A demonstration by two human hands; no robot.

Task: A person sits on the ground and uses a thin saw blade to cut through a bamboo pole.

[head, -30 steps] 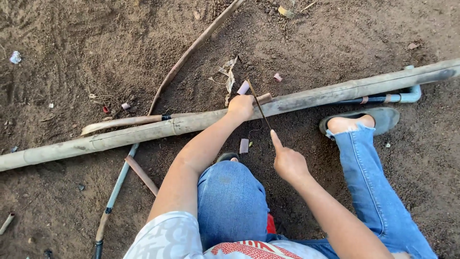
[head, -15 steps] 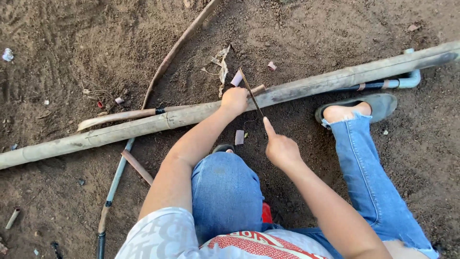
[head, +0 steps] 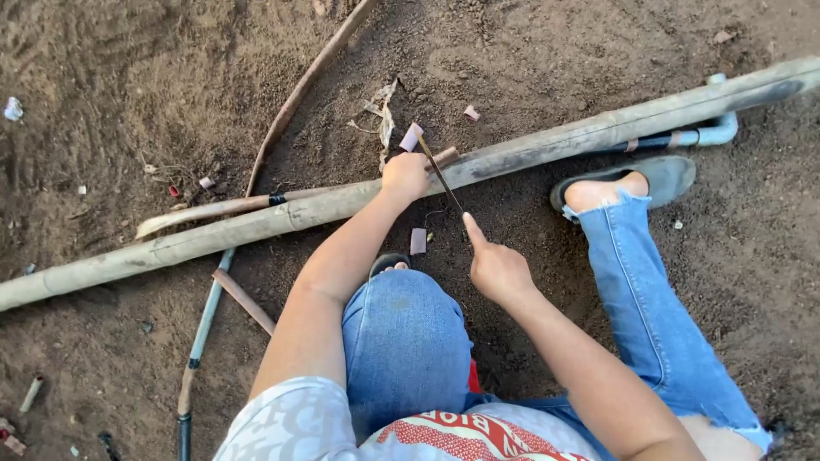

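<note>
the thin saw blade (head: 440, 175) crosses the long pole (head: 256, 224), its lower end hidden inside the closed right hand (head: 497, 271); left hand (head: 405, 177) still clamps the pole, little changed since earlier.

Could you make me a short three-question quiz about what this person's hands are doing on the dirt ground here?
1. True or false: the left hand rests on the long pole.
2. What does the right hand hold? A) a thin saw blade B) a hammer C) a cup
3. What lies on the soil between the hands?

Key: 1 true. 2 A. 3 a small cut tube piece.
</note>
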